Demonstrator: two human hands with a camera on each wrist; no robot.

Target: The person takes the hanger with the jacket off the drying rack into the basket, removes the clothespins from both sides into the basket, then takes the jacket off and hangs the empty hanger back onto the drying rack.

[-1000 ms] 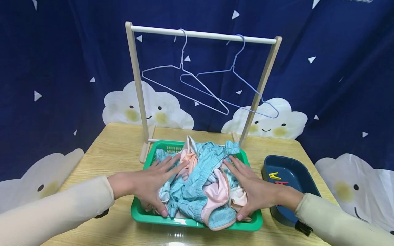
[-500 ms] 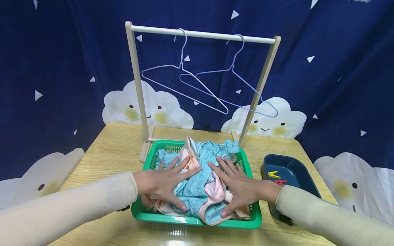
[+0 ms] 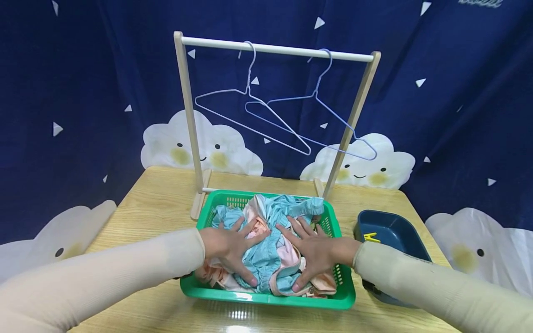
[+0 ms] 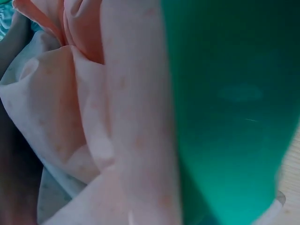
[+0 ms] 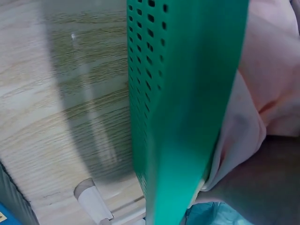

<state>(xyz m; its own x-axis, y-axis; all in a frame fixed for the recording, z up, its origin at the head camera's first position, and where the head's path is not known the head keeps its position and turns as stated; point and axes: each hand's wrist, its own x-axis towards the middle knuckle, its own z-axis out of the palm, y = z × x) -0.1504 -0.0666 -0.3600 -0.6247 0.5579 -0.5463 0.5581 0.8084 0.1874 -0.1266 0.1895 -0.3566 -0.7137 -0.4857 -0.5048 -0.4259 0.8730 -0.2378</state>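
A green basket holds a heap of crumpled clothes, light blue, pale pink and white. My left hand rests on the left part of the heap, fingers spread. On the right part, my right hand presses down with its fingers spread too. In the left wrist view, pink dotted fabric lies against the basket wall. The right wrist view has the basket's perforated side with pink cloth inside it.
Behind the basket stands a wooden rack with a white hanger and a blue hanger on its bar. A dark blue tray with a yellow clip sits at the right, partly behind my right sleeve.
Both hands have moved inward over the clothes, closer to each other. The heap is pressed lower in the basket. My right sleeve now covers the red clip in the tray.
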